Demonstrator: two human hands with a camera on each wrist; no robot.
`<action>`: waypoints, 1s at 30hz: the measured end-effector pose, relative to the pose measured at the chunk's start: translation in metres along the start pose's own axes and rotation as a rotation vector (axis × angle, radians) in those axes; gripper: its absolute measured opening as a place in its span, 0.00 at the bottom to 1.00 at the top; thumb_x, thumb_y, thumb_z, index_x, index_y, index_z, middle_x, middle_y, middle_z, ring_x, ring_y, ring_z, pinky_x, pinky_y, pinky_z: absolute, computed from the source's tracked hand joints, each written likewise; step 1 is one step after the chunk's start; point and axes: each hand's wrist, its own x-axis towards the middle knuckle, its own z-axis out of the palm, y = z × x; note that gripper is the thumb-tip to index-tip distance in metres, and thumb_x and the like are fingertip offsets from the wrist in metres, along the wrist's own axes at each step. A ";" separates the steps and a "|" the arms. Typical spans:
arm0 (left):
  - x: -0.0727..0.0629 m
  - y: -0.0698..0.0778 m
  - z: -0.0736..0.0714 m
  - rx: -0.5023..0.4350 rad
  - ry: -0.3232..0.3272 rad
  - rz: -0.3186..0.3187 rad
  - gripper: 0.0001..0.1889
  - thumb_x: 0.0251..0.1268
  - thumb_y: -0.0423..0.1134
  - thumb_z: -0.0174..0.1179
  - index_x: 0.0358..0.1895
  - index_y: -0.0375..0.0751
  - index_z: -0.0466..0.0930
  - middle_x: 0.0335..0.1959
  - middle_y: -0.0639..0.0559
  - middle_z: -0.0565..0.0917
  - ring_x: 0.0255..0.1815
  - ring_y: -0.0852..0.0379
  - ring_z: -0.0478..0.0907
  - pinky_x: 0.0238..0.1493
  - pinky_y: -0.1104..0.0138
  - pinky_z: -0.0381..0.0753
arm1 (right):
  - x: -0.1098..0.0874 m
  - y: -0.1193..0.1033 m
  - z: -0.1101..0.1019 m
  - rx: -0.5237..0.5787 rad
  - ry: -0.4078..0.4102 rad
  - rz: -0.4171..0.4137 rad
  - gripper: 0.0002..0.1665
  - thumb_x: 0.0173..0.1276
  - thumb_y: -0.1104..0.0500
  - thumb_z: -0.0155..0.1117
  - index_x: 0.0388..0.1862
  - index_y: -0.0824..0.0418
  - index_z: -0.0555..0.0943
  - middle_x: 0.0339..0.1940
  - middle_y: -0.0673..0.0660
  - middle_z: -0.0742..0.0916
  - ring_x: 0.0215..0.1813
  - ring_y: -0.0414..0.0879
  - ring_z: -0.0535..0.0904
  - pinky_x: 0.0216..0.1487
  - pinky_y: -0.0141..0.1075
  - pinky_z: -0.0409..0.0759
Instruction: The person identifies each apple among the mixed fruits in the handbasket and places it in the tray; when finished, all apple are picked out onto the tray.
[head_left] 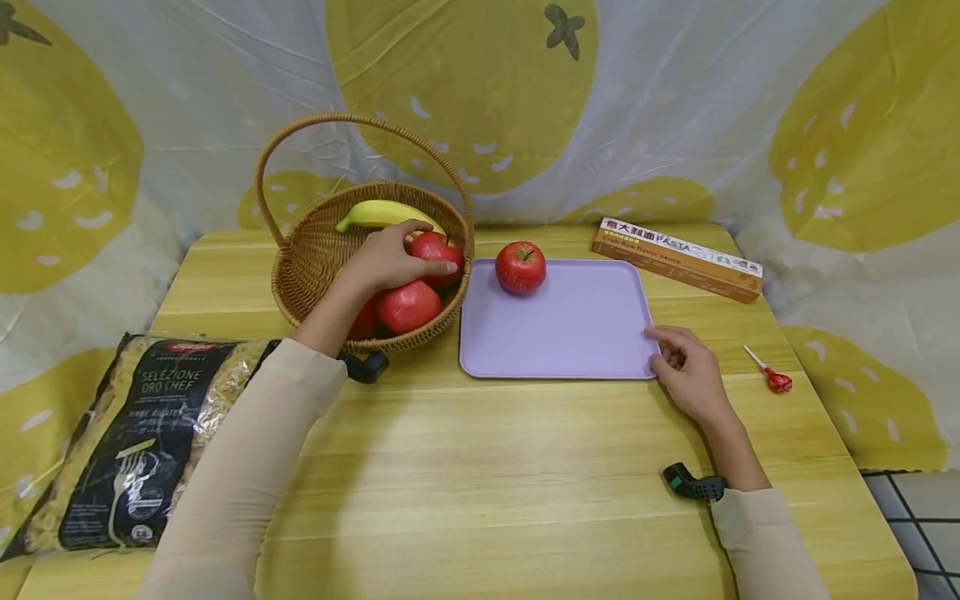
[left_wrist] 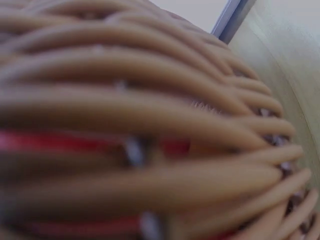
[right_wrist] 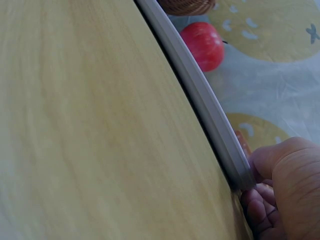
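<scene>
A wicker basket (head_left: 303,267) with a tall hoop handle holds a banana (head_left: 375,213) and several red apples (head_left: 408,308). Inside it, my left hand (head_left: 386,260) grips a red apple (head_left: 438,247) near the right rim, thumb in front and fingers behind. A lilac tray (head_left: 570,333) lies right of the basket, with one red apple (head_left: 521,268) near its back left corner. At the tray's right edge, my right hand (head_left: 688,371) pinches the rim between thumb and curled fingers (right_wrist: 256,207). Blurred basket weave (left_wrist: 125,110) fills the left wrist view, red showing through its gaps.
A bag of penne pasta (head_left: 142,442) lies at the left, beside my left forearm. Behind the tray's right corner sits a pasta box (head_left: 675,260). A red lollipop (head_left: 777,382) lies right of my right hand. Patterned cloth (head_left: 525,100) hangs behind the table.
</scene>
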 end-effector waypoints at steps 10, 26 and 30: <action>-0.005 0.001 -0.003 -0.059 0.139 0.016 0.45 0.46 0.68 0.75 0.69 0.52 0.74 0.62 0.41 0.80 0.61 0.43 0.77 0.61 0.45 0.80 | 0.000 0.003 -0.001 -0.009 0.005 -0.009 0.22 0.69 0.70 0.62 0.62 0.64 0.84 0.56 0.61 0.83 0.36 0.40 0.71 0.33 0.24 0.68; -0.033 -0.005 -0.014 -0.228 0.276 0.026 0.47 0.47 0.70 0.74 0.73 0.63 0.69 0.64 0.44 0.81 0.63 0.46 0.77 0.61 0.42 0.80 | 0.001 0.004 -0.001 -0.012 -0.011 -0.004 0.22 0.71 0.69 0.62 0.63 0.63 0.83 0.55 0.61 0.82 0.37 0.42 0.71 0.34 0.25 0.68; -0.041 -0.004 -0.015 -0.244 0.312 0.037 0.48 0.43 0.73 0.75 0.72 0.66 0.71 0.61 0.46 0.82 0.61 0.49 0.78 0.61 0.45 0.81 | 0.001 0.003 -0.001 -0.003 -0.008 -0.006 0.22 0.71 0.68 0.62 0.63 0.63 0.83 0.55 0.61 0.82 0.37 0.41 0.71 0.34 0.24 0.68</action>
